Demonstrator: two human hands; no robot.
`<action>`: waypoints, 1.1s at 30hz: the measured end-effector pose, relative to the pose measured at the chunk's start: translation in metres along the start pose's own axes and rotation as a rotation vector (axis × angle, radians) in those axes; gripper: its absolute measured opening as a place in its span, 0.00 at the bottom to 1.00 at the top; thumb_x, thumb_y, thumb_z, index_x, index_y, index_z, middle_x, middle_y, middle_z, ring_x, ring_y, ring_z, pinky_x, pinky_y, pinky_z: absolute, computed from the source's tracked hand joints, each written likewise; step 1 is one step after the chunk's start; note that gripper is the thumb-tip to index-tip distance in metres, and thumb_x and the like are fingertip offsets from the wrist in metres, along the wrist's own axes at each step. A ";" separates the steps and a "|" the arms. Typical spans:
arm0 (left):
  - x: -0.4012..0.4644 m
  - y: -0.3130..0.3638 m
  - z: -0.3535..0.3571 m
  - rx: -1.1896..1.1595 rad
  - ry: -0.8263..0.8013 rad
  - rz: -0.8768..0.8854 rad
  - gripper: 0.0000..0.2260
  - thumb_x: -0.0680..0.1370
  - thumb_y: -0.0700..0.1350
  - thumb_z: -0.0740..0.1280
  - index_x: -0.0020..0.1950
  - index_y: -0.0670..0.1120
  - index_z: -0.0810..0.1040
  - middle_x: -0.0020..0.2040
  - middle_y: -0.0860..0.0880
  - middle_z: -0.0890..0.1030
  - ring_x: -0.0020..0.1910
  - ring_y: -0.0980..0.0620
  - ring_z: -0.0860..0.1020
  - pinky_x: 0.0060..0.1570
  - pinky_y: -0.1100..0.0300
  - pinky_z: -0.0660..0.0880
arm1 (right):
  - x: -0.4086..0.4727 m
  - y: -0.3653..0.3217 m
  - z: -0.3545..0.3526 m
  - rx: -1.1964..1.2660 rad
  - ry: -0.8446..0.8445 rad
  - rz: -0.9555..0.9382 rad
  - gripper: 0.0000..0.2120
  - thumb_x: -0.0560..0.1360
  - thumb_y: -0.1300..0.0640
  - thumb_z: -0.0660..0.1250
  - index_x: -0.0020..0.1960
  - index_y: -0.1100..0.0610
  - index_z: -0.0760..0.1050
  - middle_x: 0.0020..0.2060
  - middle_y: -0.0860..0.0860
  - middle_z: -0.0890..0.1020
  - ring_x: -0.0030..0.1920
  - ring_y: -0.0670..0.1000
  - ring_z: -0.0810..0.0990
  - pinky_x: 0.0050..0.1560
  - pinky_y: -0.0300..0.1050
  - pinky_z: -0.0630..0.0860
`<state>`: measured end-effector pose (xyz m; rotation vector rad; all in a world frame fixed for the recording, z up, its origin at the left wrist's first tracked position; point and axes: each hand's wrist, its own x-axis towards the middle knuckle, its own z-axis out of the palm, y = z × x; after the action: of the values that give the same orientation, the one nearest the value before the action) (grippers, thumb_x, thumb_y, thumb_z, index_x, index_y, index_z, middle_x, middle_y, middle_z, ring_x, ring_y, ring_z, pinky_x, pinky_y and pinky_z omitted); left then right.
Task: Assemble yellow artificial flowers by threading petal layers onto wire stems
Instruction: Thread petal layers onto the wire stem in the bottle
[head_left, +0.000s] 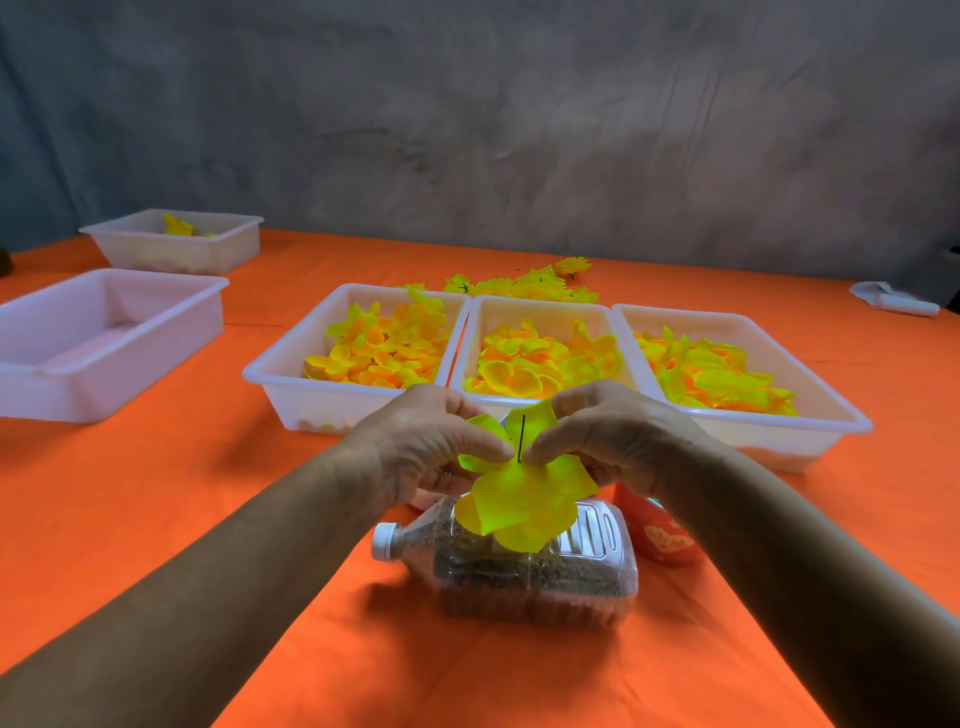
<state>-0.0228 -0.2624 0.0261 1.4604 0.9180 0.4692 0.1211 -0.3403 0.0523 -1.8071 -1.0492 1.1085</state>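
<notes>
We see left hand (423, 441) and right hand (610, 436) — fingertips pinching yellow fabric petal layer (524, 499) around thin black wire stem (521, 437) — above sand-filled clear plastic bottle (514, 566).

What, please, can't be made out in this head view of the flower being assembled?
- Lower end of the thin dark wire stem: hidden behind the yellow fabric petal layer and both thumbs.
- Fingertips of the left hand and right hand: tucked behind the petals.
- Red container: mostly covered by the right forearm.
- Contents of the far white plastic tray: too small.
</notes>
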 end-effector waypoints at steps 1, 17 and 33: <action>0.000 -0.001 0.000 -0.005 -0.001 -0.006 0.14 0.68 0.34 0.74 0.51 0.42 0.77 0.35 0.46 0.81 0.29 0.51 0.78 0.27 0.64 0.75 | 0.000 0.000 0.001 0.008 0.001 0.006 0.12 0.67 0.73 0.71 0.49 0.68 0.77 0.35 0.59 0.81 0.27 0.52 0.80 0.24 0.39 0.77; 0.001 0.001 0.005 0.043 0.001 -0.005 0.13 0.68 0.31 0.72 0.49 0.43 0.77 0.34 0.47 0.79 0.28 0.53 0.76 0.26 0.65 0.74 | 0.006 0.003 0.001 -0.001 0.006 0.065 0.09 0.68 0.74 0.69 0.36 0.63 0.73 0.21 0.54 0.78 0.20 0.49 0.78 0.21 0.37 0.73; -0.001 -0.003 0.003 0.054 -0.024 -0.014 0.13 0.68 0.32 0.72 0.49 0.43 0.77 0.28 0.50 0.80 0.23 0.55 0.77 0.24 0.66 0.73 | 0.005 0.005 0.001 -0.115 0.033 -0.040 0.13 0.65 0.71 0.72 0.49 0.65 0.78 0.41 0.62 0.83 0.35 0.55 0.81 0.33 0.41 0.78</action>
<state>-0.0223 -0.2653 0.0231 1.5045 0.9276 0.4180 0.1232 -0.3377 0.0461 -1.8794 -1.1444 1.0093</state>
